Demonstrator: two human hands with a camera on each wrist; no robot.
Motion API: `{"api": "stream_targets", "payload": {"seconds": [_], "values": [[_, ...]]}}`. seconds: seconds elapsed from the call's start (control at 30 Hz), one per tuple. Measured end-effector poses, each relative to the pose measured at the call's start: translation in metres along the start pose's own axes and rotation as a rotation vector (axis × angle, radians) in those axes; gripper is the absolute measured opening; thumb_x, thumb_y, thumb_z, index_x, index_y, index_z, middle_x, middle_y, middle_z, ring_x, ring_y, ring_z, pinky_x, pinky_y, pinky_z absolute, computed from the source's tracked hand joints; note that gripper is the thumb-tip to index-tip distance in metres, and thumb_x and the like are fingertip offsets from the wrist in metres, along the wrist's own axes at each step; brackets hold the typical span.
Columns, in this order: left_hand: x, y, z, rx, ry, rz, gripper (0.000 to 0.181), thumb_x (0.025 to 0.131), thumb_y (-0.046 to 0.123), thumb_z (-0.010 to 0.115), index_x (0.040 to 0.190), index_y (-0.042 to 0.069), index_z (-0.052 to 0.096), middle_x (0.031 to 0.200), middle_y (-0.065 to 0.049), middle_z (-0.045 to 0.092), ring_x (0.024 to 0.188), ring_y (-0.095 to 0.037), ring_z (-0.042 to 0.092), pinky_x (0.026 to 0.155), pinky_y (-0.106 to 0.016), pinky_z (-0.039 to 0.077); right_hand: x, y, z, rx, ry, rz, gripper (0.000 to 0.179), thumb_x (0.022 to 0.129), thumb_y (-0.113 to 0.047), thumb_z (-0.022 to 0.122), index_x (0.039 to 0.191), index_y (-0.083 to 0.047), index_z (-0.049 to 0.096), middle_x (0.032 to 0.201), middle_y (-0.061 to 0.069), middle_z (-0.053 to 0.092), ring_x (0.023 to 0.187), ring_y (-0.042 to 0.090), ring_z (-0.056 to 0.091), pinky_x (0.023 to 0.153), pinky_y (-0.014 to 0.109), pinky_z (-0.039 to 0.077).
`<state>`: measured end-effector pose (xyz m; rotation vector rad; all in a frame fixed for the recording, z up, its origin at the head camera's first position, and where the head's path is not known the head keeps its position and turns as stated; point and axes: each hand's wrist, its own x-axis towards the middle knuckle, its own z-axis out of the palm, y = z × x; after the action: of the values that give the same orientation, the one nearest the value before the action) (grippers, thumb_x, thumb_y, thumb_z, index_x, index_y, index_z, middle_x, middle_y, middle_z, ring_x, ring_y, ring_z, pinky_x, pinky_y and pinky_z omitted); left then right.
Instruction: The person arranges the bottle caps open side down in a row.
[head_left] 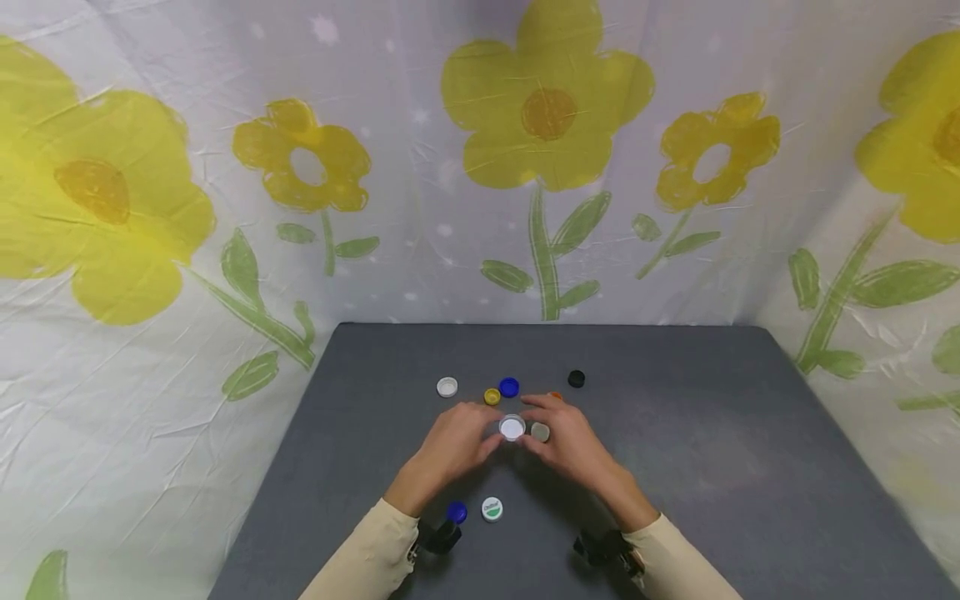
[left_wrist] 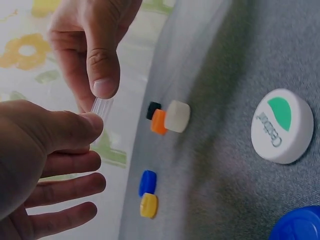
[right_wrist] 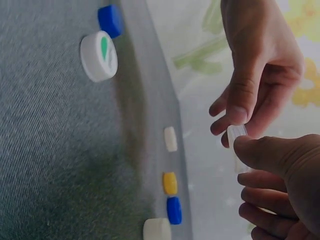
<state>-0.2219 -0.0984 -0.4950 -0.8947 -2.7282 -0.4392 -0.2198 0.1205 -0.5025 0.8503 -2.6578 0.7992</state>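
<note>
Above the table, both hands pinch one small clear plastic cap [head_left: 512, 428] from opposite sides. My left hand [head_left: 459, 437] has its thumb on the cap's ribbed wall, seen edge-on in the left wrist view, the other fingers spread loosely. From the opposite side my right hand [head_left: 570, 437] grips it between thumb and fingers. Seen from the head, the cap shows a white round middle inside a clear rim. On the table below, an off-white cap [head_left: 540, 432] and an orange cap [head_left: 555, 395], partly hidden, appear beside the right hand.
Farther back lie a white cap [head_left: 447, 387], a yellow cap [head_left: 491, 397], a blue cap [head_left: 509, 387] and a black cap [head_left: 576, 378]. Closer in are a second blue cap [head_left: 457, 512] and a white cap with a green leaf print [head_left: 492, 509]. A flowered curtain [head_left: 420, 250] surrounds the grey table [head_left: 712, 467].
</note>
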Motion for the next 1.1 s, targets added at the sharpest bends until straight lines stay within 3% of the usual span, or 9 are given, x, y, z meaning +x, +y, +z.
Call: {"api": "stream_targets", "payload": {"seconds": [0.3,0.63,0.87,1.1], "values": [[-0.009,0.009,-0.017,-0.040,0.067,0.033,0.025,0.086,0.029,0.080,0.107,0.018,0.076,0.100,0.004,0.076,0.090,-0.017,0.071,0.076,-0.037,0.058,-0.007,-0.014,-0.014,0.034,0.042,-0.004,0.030,0.080,-0.026,0.085,0.107,-0.015,0.077,0.130,0.007,0.067,0.117,0.023,0.066,0.092,0.044,0.055],[-0.015,0.018,-0.031,-0.090,0.104,0.048,0.028,0.085,0.029,0.081,0.110,0.016,0.076,0.106,0.002,0.076,0.099,-0.017,0.072,0.085,-0.036,0.058,-0.014,-0.025,-0.029,0.056,0.078,-0.036,0.034,0.081,-0.026,0.085,0.111,-0.012,0.077,0.133,0.007,0.065,0.128,0.029,0.059,0.107,0.051,0.045],[-0.019,0.021,-0.034,-0.138,0.104,0.081,0.027,0.086,0.028,0.081,0.110,0.016,0.076,0.108,0.003,0.076,0.102,-0.016,0.071,0.088,-0.036,0.057,-0.020,-0.030,-0.033,0.084,0.067,-0.037,0.037,0.080,-0.027,0.086,0.112,-0.012,0.076,0.134,0.005,0.065,0.118,0.024,0.065,0.092,0.045,0.055],[-0.023,0.018,-0.029,-0.151,0.173,0.165,0.031,0.085,0.028,0.081,0.113,0.015,0.074,0.111,0.003,0.075,0.103,-0.014,0.070,0.087,-0.035,0.057,-0.026,-0.030,-0.034,0.089,0.077,-0.031,0.033,0.084,-0.031,0.083,0.112,-0.015,0.076,0.133,0.003,0.065,0.119,0.020,0.065,0.092,0.043,0.055]]}}
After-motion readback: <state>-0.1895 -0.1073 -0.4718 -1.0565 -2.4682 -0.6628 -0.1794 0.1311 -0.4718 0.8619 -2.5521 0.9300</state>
